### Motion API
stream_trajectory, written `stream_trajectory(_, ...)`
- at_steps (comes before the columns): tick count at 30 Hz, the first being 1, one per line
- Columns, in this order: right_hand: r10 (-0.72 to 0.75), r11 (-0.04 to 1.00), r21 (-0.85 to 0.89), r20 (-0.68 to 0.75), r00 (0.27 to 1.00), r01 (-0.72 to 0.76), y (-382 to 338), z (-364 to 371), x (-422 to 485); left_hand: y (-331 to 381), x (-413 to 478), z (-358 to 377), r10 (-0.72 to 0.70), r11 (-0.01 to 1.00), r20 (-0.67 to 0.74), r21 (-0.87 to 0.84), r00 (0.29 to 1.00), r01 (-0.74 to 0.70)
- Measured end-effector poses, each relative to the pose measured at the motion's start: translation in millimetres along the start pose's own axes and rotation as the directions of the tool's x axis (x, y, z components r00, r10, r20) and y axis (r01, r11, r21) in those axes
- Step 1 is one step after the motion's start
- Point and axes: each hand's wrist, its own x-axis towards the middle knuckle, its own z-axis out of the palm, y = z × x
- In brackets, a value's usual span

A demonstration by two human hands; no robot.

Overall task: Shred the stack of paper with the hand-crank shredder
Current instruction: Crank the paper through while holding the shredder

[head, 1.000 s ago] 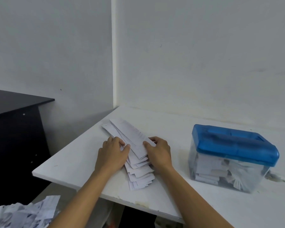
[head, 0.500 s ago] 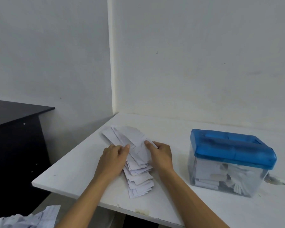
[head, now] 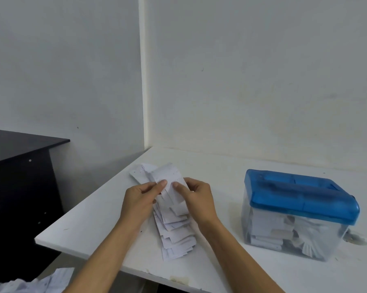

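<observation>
White walls meet in a corner behind a white tabletop (head: pixel 89 220); a black desk (head: pixel 19 166) stands to the left, with loose paper scraps (head: pixel 30 281) low by the front-left corner.

Vs 0.5 s ago: both hands lay flat-ish on the stack of paper (head: pixel 176 235), fingers pressing it down. Now they're raised off it. The left hand (head: pixel 139 200) and right hand (head: pixel 198 200) each pinch the top slips (head: pixel 167 174) betw. thumb & fingertips, thumbs nearly touching, and the slips tilt up away from the pile. The rest of the stack is where it was, fanned out & running from the front edge toward the back-left corner, nearer the left edge.

The hand-crank shredder (head: pixel 301 210), blue lid on a clear bin w/ paper pieces inside, hasn't moved: right half of the tabletop, well apart from the hands. Its whitish crank (head: pixel 359 240) sticks out low on the right side.

Writing: only faint specks of print on the slips, too small to read.
</observation>
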Motion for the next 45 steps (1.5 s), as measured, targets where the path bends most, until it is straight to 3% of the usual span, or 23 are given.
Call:
stream_trajectory(7,-0.093,0.996,-0.002,-0.038,0.995,0.093,-31,-18,4,42,11,8,0.044,0.999,0.026,0.025,0.999,-0.044)
stream_trajectory(11,-0.106,0.994,-0.052,-0.116,0.988,0.1,-54,-25,9,49,15,9,-0.017,1.0,0.099,-0.02,0.995,0.019)
stream_trajectory(16,-0.104,0.993,-0.069,-0.176,0.979,0.093,-87,-44,20,14,17,4,-0.066,0.943,0.047,0.328,0.997,0.047)
stream_trajectory(20,-0.084,0.996,-0.001,-0.216,0.973,0.086,-114,-80,28,-24,24,-1,-0.14,0.787,0.025,0.609,0.99,0.096)
stream_trajectory(24,-0.068,0.987,0.131,-0.213,0.975,0.097,-139,-135,23,-22,33,4,-0.205,0.64,-0.011,0.755,0.979,0.142)
stream_trajectory(26,-0.057,0.982,0.165,-0.182,0.982,0.087,-146,-162,17,-12,29,14,-0.136,0.646,-0.1,0.746,0.986,0.165)
stream_trajectory(28,-0.029,0.983,0.172,-0.152,0.988,0.056,-146,-183,11,9,18,29,0.071,0.727,-0.122,0.686,0.99,0.033)
stream_trajectory(31,0.009,0.988,0.151,-0.129,0.992,0.011,-140,-205,2,54,1,70,0.24,0.86,0.049,0.454,0.97,-0.235)
stream_trajectory(34,0.034,0.995,0.093,-0.129,0.991,-0.022,-132,-214,-8,94,-14,122,0.207,0.903,0.325,0.3,0.923,-0.308)
stream_trajectory(37,0.031,1.0,0.005,-0.122,0.992,-0.031,-125,-221,-14,118,-29,168,0.18,0.896,0.486,0.278,0.855,-0.346)
stream_trajectory(40,0.028,0.999,-0.036,-0.117,0.993,-0.032,-121,-228,-18,118,-28,197,0.162,0.901,0.538,0.262,0.827,-0.346)
stream_trajectory(45,-0.014,0.988,-0.153,-0.116,0.993,-0.004,-114,-235,-23,113,-30,213,0.148,0.895,0.509,0.295,0.848,-0.333)
